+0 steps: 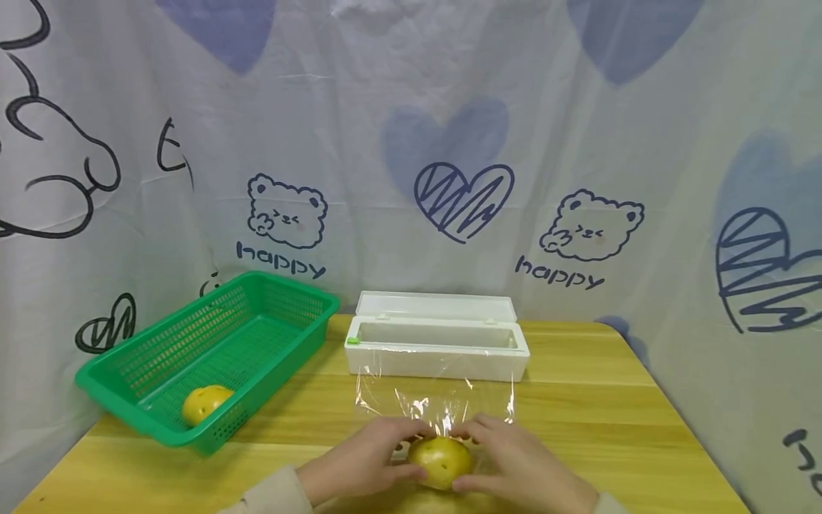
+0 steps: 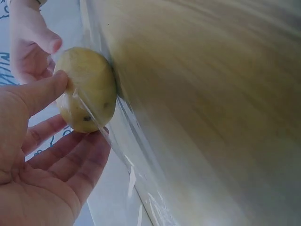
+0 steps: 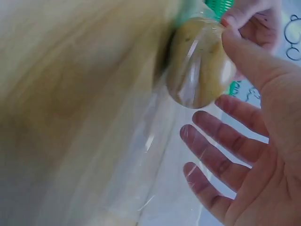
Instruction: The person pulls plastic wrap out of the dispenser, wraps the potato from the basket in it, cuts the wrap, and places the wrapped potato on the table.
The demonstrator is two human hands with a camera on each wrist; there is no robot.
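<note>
A yellow potato (image 1: 440, 462) sits near the table's front edge, with clear cling film (image 1: 420, 400) running from it to a white dispenser box (image 1: 443, 363). Film lies over part of the potato's skin in both wrist views. My left hand (image 1: 362, 460) holds the potato's left side, thumb (image 2: 60, 82) on its near face and fingers (image 2: 89, 162) around its end. On the other side, my right hand (image 1: 523, 464) touches the potato with its thumb (image 3: 235, 42). The right fingers (image 3: 223, 160) are spread and fairly straight, with film stretching across their tips.
A green plastic basket (image 1: 282, 357) stands at the left with a second potato (image 1: 207, 404) inside. The dispenser's lid (image 1: 437, 307) is raised at the back. Behind the wooden table (image 1: 578, 400) hangs a printed white curtain (image 1: 366, 235).
</note>
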